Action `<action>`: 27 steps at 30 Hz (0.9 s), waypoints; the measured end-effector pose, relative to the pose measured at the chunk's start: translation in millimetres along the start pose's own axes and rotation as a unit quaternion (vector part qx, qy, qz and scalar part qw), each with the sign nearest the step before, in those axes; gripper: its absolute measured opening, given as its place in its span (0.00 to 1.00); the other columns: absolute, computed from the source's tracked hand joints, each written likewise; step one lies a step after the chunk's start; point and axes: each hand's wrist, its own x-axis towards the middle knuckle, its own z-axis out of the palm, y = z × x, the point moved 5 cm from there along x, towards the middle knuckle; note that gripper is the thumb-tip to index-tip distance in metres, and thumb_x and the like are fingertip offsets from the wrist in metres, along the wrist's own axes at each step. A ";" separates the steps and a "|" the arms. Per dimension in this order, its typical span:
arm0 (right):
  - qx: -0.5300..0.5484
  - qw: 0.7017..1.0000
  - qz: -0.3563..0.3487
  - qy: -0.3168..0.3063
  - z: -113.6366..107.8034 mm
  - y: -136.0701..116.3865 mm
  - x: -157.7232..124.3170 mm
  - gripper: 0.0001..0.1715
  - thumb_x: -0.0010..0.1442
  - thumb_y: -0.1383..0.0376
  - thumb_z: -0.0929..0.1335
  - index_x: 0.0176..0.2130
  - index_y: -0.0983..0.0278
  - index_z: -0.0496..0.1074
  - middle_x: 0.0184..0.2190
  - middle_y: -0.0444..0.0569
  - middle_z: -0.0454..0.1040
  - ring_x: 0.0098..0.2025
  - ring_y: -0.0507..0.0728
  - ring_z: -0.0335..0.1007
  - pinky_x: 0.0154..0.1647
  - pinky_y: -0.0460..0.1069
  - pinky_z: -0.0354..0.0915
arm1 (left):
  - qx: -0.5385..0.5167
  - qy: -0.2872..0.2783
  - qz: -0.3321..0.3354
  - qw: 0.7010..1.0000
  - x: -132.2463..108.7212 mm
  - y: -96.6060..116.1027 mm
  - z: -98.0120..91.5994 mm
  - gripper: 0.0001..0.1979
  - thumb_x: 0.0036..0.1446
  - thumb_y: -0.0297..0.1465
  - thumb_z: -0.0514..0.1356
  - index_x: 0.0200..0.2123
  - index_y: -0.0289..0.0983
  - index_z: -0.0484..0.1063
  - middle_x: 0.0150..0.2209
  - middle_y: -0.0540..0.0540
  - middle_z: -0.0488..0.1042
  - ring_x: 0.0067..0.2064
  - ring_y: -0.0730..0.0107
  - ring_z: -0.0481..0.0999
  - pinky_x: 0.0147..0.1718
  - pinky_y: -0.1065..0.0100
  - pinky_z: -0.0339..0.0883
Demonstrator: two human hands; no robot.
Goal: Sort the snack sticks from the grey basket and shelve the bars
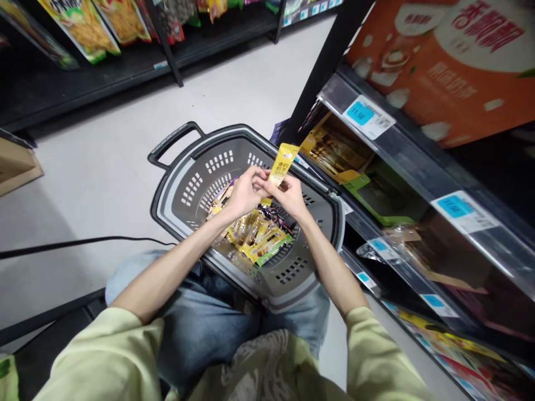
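Above a grey shopping basket [190, 172], both hands are closed on a slim yellow milk tea sachet [282, 161], which stands up tilted with its printed side showing. My right hand [290, 196] pinches its lower part with the thumb in front. From the other side, my left hand [246, 192] has its fingertips at the sachet's left edge, close to the right fingers; its exact grip is partly hidden. Beneath them in the basket lies a loose pile of yellow sachets [253, 231], with some purple and dark ones and a green-edged packet [273, 250].
The basket rests by my knees, its black handle [175, 143] raised at the far left. Close on the right stands a shelf [413, 184] with price tags, an orange carton [455, 67] and a green-edged open box [376, 192]. Snack bags [86, 30] fill a shelf across the aisle.
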 end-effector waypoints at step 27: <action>-0.214 0.973 -0.061 -0.057 -2.9 -10.4 -9.9 0.32 0.65 0.45 0.63 0.19 0.63 0.67 0.17 0.43 0.66 0.20 0.50 0.58 0.22 0.48 0.53 | 0.013 -0.055 -0.037 0.998 -7.0 7.9 3.5 0.18 0.43 0.24 0.62 0.37 0.41 0.59 0.23 0.56 0.75 0.25 0.74 0.73 0.26 0.70 0.64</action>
